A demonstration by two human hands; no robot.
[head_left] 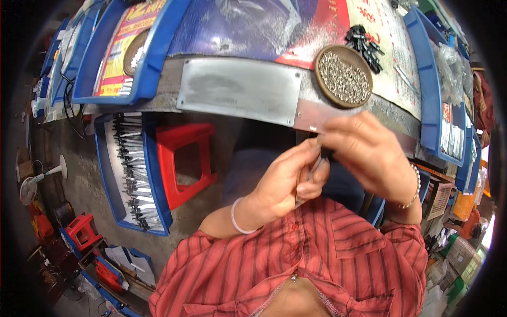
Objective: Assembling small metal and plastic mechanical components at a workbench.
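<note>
My left hand (280, 182) is closed around a slim grey strip-shaped piece with a black end (318, 168), held upright in front of my chest. Over its top, my right hand (369, 150) has its fingers bent together beside my left thumb. These fingers are slightly blurred, and whatever they pinch is hidden. Just beyond my right hand, small shiny metal parts (344, 77) fill a round brown bowl (337, 102) on the bench. Several black plastic pieces (364, 46) lie in a heap behind the bowl.
A bare metal plate (240, 92) is fixed along the bench's near edge. Blue trays (142, 90) stand left and right on the bench. Below left, another blue tray (165, 224) holds rows of black-ended strips, beside a red stool (166, 182). A white fan (31, 187) stands farther left.
</note>
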